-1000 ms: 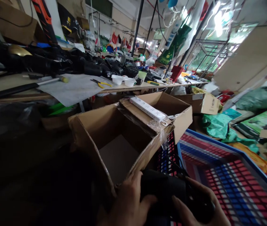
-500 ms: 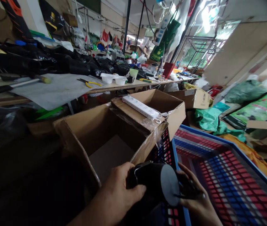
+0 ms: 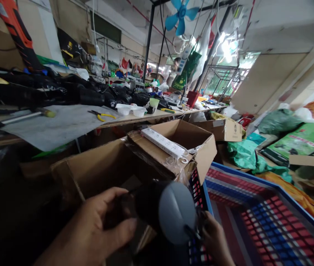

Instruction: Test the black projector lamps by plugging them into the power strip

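Two hands hold one dark cylindrical object above an open cardboard box.

Both hands meet at the bottom of the view: the left hand (image 3: 96, 229) is clenched around the black body of the cylindrical object (image 3: 168, 210), its grip closed on the near-left part, while the right hand (image 3: 214, 240) pinches a thin black strap or cord at the lower right edge of the grey end face. The long axis runs from the left hand toward the right, with the flat grey end turned to the camera. The object sits just over the front wall of the cardboard box (image 3: 96, 173), beside a blue and red crate (image 3: 256, 221). A white power strip (image 3: 164, 142) lies on the box's flap; the table (image 3: 62, 123) stands behind.
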### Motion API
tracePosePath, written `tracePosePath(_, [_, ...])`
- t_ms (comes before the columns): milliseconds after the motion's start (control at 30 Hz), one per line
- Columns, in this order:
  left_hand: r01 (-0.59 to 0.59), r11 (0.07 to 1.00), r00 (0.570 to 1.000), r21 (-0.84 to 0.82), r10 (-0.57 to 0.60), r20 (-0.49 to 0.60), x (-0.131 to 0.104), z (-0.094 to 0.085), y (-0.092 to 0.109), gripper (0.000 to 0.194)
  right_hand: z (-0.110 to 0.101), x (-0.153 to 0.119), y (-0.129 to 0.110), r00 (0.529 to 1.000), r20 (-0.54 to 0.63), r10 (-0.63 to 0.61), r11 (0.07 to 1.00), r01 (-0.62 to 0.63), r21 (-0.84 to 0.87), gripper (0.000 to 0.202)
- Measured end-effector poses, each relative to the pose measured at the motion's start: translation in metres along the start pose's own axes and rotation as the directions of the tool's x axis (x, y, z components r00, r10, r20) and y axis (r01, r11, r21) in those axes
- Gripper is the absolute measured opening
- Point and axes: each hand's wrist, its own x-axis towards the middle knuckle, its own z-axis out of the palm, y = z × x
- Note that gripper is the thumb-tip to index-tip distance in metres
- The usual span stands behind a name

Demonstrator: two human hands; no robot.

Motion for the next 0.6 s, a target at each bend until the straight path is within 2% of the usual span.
tracePosePath(100, [-0.001, 0.998, 0.992, -0.064, -0.007, -0.123, 0.015, -0.020, 0.002, 0.048, -0.008, 0.052, -0.010, 1.000, 0.002, -0.010, 0.995, 0.010, -0.104, 0.025])
tracePosePath(167, [0.006, 0.988, 0.982, -0.154, -0.035, -0.184, 0.025, -0.023, 0.003, 0.050, -0.008, 0.099, -0.026, 0.999, -0.011, -0.048, 0.986, 0.045, -0.160, 0.030])
tracePosePath(267, [0.004, 0.960, 0.977, -0.279, -0.064, -0.205, 0.041, -0.019, 0.002, 0.050, 0.009, 0.170, -0.054, 0.991, -0.006, -0.131, 0.978, 0.128, -0.166, 0.036])
tracePosePath(367, [0.034, 0.950, 0.981, -0.309, -0.091, -0.170, 0.059, -0.017, -0.004, 0.053, 0.036, 0.223, -0.074, 0.988, -0.023, -0.155, 0.967, 0.147, -0.207, 0.036])
tracePosePath(467, [0.031, 0.949, 0.984, -0.313, -0.085, -0.159, 0.073, -0.021, -0.014, 0.053, 0.058, 0.254, -0.082, 0.986, 0.004, -0.168, 0.951, 0.163, -0.264, 0.032])
tracePosePath(600, [0.029, 0.940, 0.982, -0.340, -0.089, -0.164, 0.085, -0.026, -0.027, 0.055, 0.066, 0.270, -0.088, 0.974, 0.100, -0.205, 0.914, 0.227, -0.335, 0.027])
